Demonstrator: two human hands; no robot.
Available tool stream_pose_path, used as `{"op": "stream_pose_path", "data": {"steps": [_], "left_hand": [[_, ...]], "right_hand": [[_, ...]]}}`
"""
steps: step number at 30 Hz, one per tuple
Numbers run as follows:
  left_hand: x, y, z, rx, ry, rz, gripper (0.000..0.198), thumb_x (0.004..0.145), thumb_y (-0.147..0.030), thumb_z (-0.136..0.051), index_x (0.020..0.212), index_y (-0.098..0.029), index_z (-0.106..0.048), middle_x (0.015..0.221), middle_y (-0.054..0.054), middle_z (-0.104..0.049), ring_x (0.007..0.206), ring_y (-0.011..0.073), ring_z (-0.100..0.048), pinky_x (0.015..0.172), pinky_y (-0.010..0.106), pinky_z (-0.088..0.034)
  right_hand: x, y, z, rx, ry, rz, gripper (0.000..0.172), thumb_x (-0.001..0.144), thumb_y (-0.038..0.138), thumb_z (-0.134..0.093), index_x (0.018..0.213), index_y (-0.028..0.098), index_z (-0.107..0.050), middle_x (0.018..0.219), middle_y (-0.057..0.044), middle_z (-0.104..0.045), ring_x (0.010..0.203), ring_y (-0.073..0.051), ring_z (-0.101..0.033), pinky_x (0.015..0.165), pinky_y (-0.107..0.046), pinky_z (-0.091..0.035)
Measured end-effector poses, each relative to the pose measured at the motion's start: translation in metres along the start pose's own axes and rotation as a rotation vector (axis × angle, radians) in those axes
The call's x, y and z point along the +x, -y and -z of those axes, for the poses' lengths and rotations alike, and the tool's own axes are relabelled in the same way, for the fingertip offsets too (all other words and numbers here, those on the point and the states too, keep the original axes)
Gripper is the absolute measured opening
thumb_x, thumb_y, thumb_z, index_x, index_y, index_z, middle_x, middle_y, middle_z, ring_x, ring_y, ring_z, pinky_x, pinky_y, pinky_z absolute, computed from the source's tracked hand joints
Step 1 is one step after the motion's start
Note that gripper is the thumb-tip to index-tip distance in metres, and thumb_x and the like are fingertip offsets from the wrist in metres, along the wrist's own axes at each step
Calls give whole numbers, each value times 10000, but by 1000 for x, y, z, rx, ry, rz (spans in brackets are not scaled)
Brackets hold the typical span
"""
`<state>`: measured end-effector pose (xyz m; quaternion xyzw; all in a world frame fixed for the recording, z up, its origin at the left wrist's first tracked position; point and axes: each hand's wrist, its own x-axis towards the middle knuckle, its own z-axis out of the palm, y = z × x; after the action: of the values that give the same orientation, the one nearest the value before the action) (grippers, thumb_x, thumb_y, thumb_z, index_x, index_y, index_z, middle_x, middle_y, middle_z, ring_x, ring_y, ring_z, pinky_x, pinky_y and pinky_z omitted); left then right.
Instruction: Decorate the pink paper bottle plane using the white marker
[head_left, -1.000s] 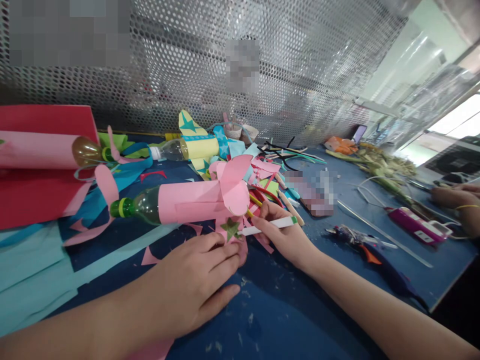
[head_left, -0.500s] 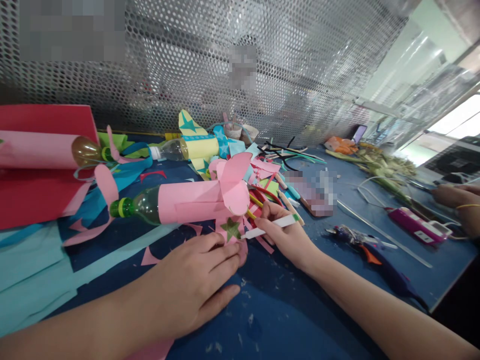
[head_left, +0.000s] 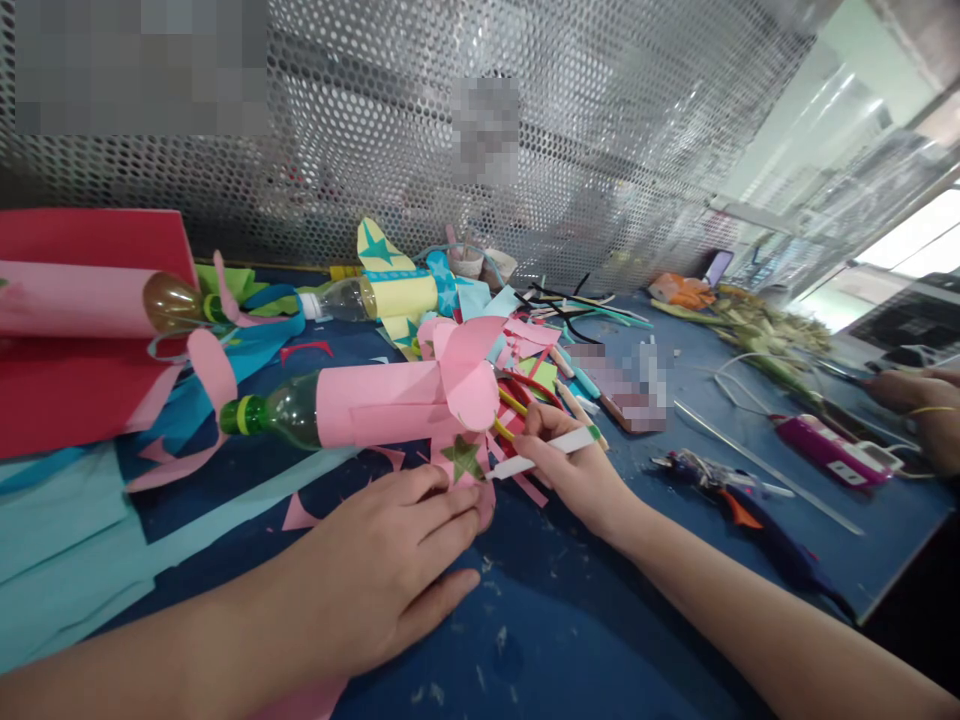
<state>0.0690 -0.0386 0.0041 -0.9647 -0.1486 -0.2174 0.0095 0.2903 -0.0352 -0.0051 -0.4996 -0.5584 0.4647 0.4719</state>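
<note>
A green plastic bottle lies on its side, wrapped in pink paper with pink fins at its right end. One fin points toward me and carries a green star. My left hand lies flat with its fingers resting on that fin's lower edge, thumb apart. A white marker with a green end is pinched in my right hand. Its tip meets the fin just right of the star. Scissors with yellow and red handles lie partly hidden behind my right hand.
A glue gun and a purple power strip lie on the blue table at right. Another person's hand shows at the far right. Behind stand a yellow-wrapped bottle, paper scraps and a perforated metal screen.
The pink fin's upright flap has dipped slightly. Both hands and the marker stay nearly where they were, the marker's tip still by the star.
</note>
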Motion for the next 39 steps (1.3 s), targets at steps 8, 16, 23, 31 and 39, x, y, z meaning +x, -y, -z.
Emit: {"op": "stream_pose_path", "data": {"steps": [8, 16, 23, 31, 39], "left_hand": [[1, -1, 0, -16, 22, 5, 378, 1024, -296, -388, 1240, -127, -649, 1213, 64, -715, 1065, 237, -642, 962, 373, -496], [-1, 0, -3, -39, 6, 17, 371, 1014, -305, -411, 1245, -131, -644, 1205, 73, -716, 1068, 246, -632, 939, 379, -507], [-1, -1, -1, -24, -2, 10, 372, 1017, -292, -401, 1230, -119, -652, 1191, 62, -724, 1048, 242, -639, 939, 368, -506], [0, 0, -1, -55, 16, 24, 369, 1017, -307, -406, 1258, -148, -636, 1198, 70, -718, 1066, 242, -629, 941, 379, -505], [-1, 1, -1, -18, -3, 6, 380, 1019, -301, -393, 1232, -123, -652, 1185, 57, -727, 1043, 244, -641, 938, 368, -503]], "right_hand": [[1, -1, 0, -41, -28, 16, 284, 762, 318, -632, 608, 227, -412, 426, 107, -360, 379, -59, -260, 392, -228, -188], [1, 1, 0, -49, -28, 16, 277, 761, 308, -620, 609, 230, -403, 428, 107, -365, 385, -66, -268, 395, -231, -213], [1, 0, 0, -51, -19, 5, 287, 770, 316, -631, 610, 227, -410, 417, 104, -373, 375, -62, -276, 388, -229, -195], [1, -1, 1, -62, -20, 0, 294, 768, 329, -632, 611, 226, -405, 428, 106, -358, 381, -61, -269, 402, -229, -208], [1, 0, 1, -53, -36, 27, 237, 755, 260, -591, 604, 229, -411, 436, 106, -357, 393, -70, -265, 421, -244, -228]]}}
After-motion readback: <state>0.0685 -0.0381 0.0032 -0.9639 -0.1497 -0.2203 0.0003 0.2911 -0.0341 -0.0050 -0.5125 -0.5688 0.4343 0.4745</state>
